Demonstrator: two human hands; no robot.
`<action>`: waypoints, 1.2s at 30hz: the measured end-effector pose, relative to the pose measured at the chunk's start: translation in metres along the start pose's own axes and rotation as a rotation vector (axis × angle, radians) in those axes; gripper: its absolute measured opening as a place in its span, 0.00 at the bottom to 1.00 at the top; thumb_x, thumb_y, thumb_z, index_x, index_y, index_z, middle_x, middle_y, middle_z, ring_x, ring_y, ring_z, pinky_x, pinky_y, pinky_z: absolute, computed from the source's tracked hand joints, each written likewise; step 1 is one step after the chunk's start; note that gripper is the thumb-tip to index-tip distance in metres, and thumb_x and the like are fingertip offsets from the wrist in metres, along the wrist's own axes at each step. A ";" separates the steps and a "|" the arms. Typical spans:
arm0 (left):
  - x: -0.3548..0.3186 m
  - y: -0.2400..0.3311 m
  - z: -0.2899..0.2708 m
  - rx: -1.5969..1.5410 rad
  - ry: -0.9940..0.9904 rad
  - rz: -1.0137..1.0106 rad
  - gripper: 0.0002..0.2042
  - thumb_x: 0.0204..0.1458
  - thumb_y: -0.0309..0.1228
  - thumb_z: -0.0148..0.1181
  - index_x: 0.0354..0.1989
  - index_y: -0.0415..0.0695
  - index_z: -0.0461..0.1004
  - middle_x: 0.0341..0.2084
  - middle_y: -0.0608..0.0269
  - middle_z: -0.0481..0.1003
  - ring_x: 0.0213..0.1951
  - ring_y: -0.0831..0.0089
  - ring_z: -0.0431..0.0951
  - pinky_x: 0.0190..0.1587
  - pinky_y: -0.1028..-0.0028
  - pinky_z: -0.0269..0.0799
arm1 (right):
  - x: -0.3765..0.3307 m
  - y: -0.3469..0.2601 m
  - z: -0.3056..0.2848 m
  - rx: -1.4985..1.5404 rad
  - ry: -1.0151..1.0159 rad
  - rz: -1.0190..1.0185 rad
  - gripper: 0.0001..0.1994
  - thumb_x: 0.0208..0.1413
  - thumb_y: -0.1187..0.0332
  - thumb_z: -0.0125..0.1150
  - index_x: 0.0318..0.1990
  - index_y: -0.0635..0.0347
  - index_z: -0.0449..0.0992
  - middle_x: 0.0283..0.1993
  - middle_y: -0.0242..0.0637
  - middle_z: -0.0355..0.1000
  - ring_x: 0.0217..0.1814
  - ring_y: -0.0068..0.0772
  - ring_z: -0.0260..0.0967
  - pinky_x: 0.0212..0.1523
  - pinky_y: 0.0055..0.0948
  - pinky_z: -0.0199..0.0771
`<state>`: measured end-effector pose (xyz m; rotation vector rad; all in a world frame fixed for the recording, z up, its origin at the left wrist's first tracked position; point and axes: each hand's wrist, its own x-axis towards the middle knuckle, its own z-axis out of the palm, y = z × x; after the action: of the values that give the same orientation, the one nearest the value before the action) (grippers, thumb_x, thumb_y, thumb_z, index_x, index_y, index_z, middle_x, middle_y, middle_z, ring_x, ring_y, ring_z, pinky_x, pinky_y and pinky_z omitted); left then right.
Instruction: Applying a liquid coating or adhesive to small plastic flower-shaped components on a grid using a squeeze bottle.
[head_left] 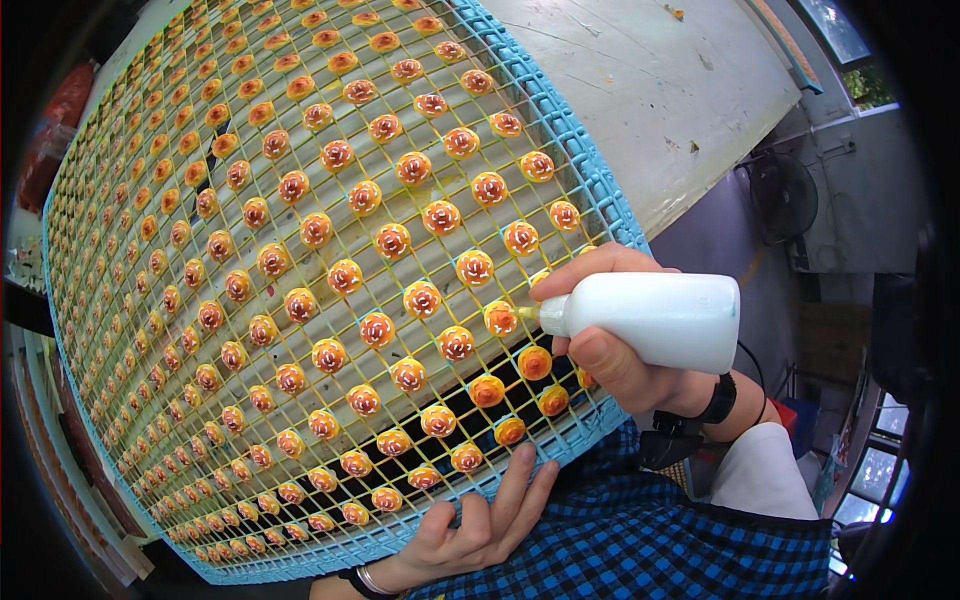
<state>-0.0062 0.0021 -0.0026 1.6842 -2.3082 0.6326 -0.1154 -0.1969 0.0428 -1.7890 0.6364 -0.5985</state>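
My right hand (pixel 630 365) is wrapped round a white squeeze bottle (pixel 660 310), tipped on its side. Its narrow nozzle points left and meets, or nearly meets, a small orange-and-yellow flower-like piece (pixel 500 318). Many such round pieces sit in rows on the wire mesh of a large blue-rimmed rack (pixel 590 170). Most nearby ones carry white strokes over a reddish centre. A plain orange piece (pixel 487 390) and a few others by the near right corner show no white strokes. My left hand (pixel 490 525) grips the rack's near rim, its fingertips over the edge and its thumb out of sight.
Under the rack and beyond it stretches a pale, stained tabletop (pixel 640 100). A dark fan (pixel 783 197) stands farther right. A blue-and-black checked cloth (pixel 640 530) covers my front below the rack. Reddish bags (pixel 68 100) lie at the far left.
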 end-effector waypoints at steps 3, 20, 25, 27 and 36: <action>0.005 -0.006 -0.001 -0.019 0.014 0.011 0.16 0.53 0.40 0.47 0.49 0.61 0.73 0.47 0.80 0.74 0.32 0.80 0.55 0.32 0.80 0.50 | 0.000 0.004 0.000 -0.056 -0.010 -0.061 0.08 0.49 0.69 0.63 0.33 0.65 0.75 0.32 0.39 0.73 0.30 0.28 0.72 0.29 0.23 0.71; 0.001 -0.001 -0.001 -0.009 -0.005 0.001 0.15 0.53 0.41 0.47 0.49 0.61 0.73 0.47 0.80 0.74 0.32 0.80 0.55 0.33 0.80 0.50 | -0.001 0.006 0.001 0.002 0.002 -0.062 0.07 0.50 0.72 0.61 0.35 0.66 0.73 0.29 0.37 0.71 0.25 0.23 0.70 0.26 0.22 0.69; 0.000 0.001 0.000 0.007 -0.002 -0.003 0.15 0.53 0.41 0.47 0.49 0.62 0.73 0.47 0.80 0.74 0.32 0.80 0.55 0.34 0.80 0.50 | -0.001 0.001 -0.002 0.042 -0.026 0.015 0.07 0.50 0.71 0.61 0.33 0.66 0.74 0.29 0.38 0.72 0.28 0.29 0.71 0.28 0.25 0.70; 0.000 0.001 0.000 0.008 0.000 -0.003 0.15 0.53 0.41 0.47 0.49 0.62 0.73 0.47 0.81 0.74 0.32 0.80 0.55 0.34 0.80 0.50 | -0.001 -0.001 -0.002 0.019 -0.028 0.014 0.06 0.50 0.71 0.62 0.31 0.66 0.75 0.30 0.39 0.72 0.29 0.31 0.71 0.28 0.26 0.70; 0.000 0.001 0.001 -0.006 -0.001 -0.002 0.15 0.53 0.41 0.48 0.49 0.61 0.73 0.47 0.80 0.74 0.32 0.80 0.55 0.33 0.80 0.50 | -0.001 0.002 -0.003 0.045 -0.033 0.011 0.07 0.49 0.70 0.62 0.30 0.66 0.75 0.30 0.41 0.72 0.31 0.35 0.71 0.30 0.28 0.71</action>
<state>-0.0067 0.0020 -0.0042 1.6842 -2.3063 0.6239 -0.1179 -0.1985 0.0417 -1.7486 0.6056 -0.5710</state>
